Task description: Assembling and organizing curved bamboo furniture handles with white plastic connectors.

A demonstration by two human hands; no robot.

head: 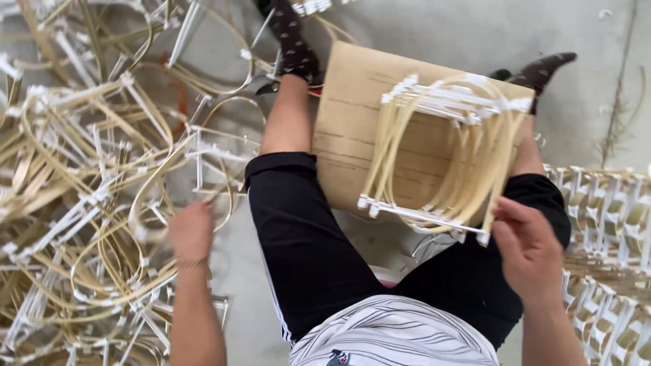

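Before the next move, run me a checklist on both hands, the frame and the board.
1. Right hand grips the frame at its near corner: ok.
2. Frame rests on the board: ok.
3. Board sits steady across the legs: cannot tell.
4. Left hand has a piece from the pile: cannot tell, it is blurred.
5. Frame's ties all fastened: cannot tell.
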